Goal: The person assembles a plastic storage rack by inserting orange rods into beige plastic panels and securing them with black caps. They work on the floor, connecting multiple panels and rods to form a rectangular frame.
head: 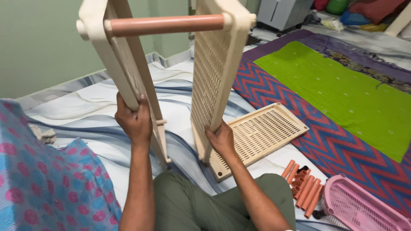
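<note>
Two cream shelf panels (209, 72), upright, within curled fingers (141, 102).

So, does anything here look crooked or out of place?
Yes. The two cream panels, held by the left hand and right hand, are not parallel: the left panel leans outward, while the right panel stands nearly upright.

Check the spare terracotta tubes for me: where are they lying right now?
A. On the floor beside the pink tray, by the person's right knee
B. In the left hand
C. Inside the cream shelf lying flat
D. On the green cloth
A: the terracotta tubes lie bundled on the floor, next to the pink tray.
</note>
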